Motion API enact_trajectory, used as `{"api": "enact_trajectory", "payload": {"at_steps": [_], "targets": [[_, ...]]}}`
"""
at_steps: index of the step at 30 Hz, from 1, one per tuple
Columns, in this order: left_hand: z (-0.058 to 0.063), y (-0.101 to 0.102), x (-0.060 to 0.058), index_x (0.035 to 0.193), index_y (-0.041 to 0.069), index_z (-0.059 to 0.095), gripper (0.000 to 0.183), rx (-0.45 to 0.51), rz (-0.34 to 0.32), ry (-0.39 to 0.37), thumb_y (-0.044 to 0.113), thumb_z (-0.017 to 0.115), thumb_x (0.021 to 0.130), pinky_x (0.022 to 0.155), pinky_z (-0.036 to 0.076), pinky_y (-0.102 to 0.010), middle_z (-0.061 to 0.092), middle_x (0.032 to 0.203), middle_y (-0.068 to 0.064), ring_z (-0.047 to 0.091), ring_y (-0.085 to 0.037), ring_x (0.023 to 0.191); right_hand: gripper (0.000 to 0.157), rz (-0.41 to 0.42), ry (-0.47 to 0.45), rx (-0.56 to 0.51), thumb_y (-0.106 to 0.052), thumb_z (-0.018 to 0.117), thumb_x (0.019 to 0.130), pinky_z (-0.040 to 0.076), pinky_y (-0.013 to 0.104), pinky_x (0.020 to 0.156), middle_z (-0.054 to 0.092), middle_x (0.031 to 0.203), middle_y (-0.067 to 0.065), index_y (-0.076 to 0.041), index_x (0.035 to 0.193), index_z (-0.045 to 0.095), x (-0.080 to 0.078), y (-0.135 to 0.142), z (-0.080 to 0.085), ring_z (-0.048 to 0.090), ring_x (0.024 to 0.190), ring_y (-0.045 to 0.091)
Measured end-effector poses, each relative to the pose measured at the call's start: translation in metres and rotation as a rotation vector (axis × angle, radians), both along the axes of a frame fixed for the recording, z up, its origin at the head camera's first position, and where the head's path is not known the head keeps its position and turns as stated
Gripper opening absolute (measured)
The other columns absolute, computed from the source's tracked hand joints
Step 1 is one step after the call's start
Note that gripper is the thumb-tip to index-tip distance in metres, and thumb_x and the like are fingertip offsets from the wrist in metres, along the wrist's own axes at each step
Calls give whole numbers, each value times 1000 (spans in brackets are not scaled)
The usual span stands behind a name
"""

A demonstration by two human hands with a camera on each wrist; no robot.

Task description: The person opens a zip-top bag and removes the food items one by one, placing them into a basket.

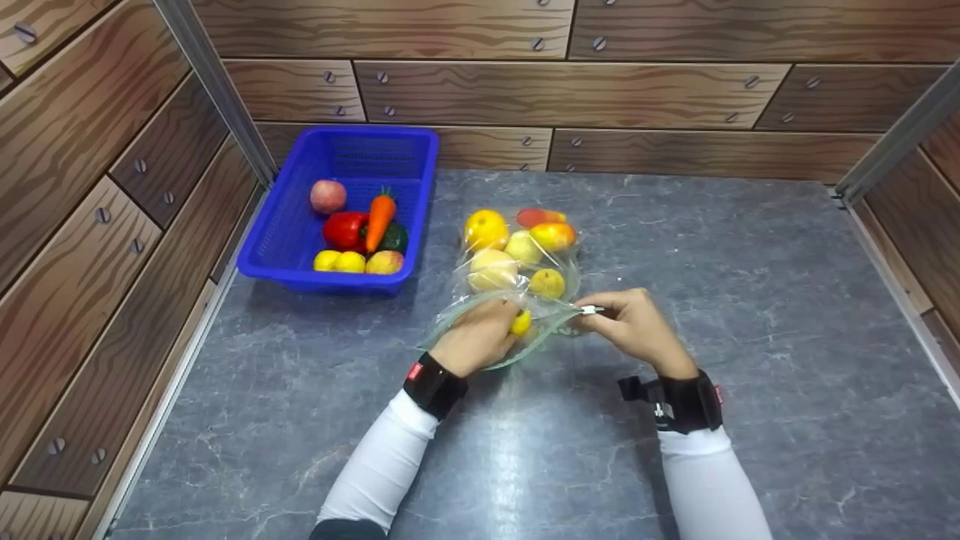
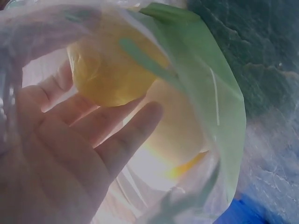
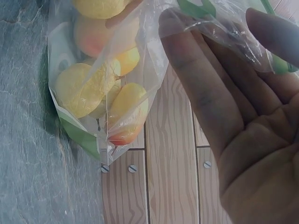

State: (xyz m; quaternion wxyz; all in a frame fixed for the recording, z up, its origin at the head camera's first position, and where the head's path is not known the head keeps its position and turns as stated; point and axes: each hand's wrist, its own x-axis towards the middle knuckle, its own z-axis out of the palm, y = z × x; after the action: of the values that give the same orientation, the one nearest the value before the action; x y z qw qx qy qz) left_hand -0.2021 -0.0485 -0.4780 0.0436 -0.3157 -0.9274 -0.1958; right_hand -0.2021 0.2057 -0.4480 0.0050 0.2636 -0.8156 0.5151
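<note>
A clear zip bag (image 1: 450, 315) with a green-tinted mouth lies on the table. Inside it are an orange (image 1: 486, 229), a red-yellow mango (image 1: 553, 236), a pale round fruit (image 1: 493, 270) and other yellow fruits. My left hand (image 1: 480, 337) reaches through the mouth into the bag. It holds a yellow fruit (image 2: 112, 70) between thumb and fingers; the fruit's far side is hidden. On the right, my right hand (image 1: 634, 322) pinches the corner of the bag's mouth by a white slider (image 1: 591, 310), thumb against fingers. In the right wrist view, the plastic passes between thumb and fingertips.
A blue basket (image 1: 259, 255) stands at the back left with a carrot (image 1: 380, 221), a red pepper (image 1: 345, 231), a peach-like fruit (image 1: 328, 196) and several more pieces. Wood-patterned walls (image 1: 570, 94) enclose the grey marbled table (image 1: 750, 300) at the back and sides.
</note>
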Motion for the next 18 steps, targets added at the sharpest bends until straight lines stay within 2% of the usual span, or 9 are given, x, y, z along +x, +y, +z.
{"api": "enact_trajectory", "payload": {"at_steps": [7,13,18], "targets": [[9,-4,3,105,7,60,18,-30,-23,16,11,71,92,81,55,-36,62,92,-6,62,-23,87,10,2,7,-18,4,75,90,59,19,66,77,90,20,6,99,78,0,0,0,72,72,3],[20,-9,8,126,4,57,41,-44,0,-28,5,73,88,87,58,-36,65,101,-7,66,-24,97,11,0,12,-25,5,73,91,60,20,67,77,89,20,7,100,78,0,1,2,72,73,3],[27,-10,12,131,6,56,48,-69,11,-7,5,74,88,87,59,-35,67,108,-7,68,-23,99,11,-5,7,-39,7,72,90,60,19,68,77,89,22,8,99,78,1,2,3,72,72,1]]}}
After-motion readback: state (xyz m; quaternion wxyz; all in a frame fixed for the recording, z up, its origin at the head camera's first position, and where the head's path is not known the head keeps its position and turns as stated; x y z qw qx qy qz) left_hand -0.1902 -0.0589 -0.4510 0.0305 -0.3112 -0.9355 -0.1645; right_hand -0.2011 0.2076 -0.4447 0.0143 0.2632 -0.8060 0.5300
